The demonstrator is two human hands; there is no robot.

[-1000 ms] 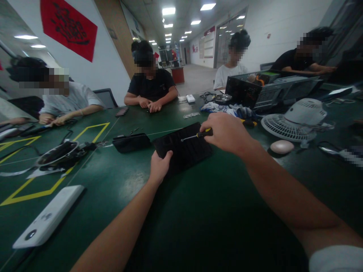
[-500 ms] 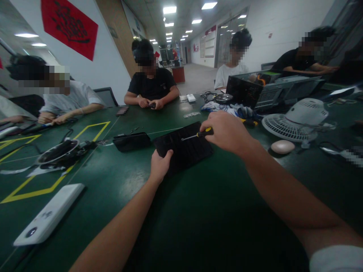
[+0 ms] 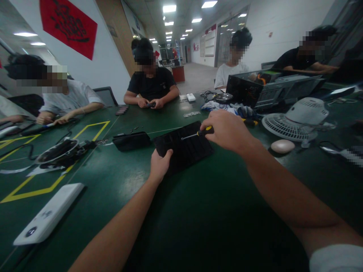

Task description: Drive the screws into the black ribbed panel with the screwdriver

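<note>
The green tabletop is the biggest thing, and its near end is cut off by the bottom edge. People sit around it with their faces blurred out, and the one at the far left is partly cut off. A big metal box stands at the back right, open on top, with an orange thing inside that is hard to make out. A red paper hangs on the wall with black brush writing, but I can't read it. A white fan part lies at the right.

The flat black piece is in the middle, over the tabletop. It is so dark that its small parts are hard to see. A black case sits just left of it. The left hand pinches the black piece by its left corner, thumb on top, other fingers hidden. The right hand is curled around a screwdriver and hides some of its black and yellow handle. The screwdriver points at the black piece; I can't tell if its tip touches. A white slab at the lower left has a gray mark, too fuzzy to read.
</note>
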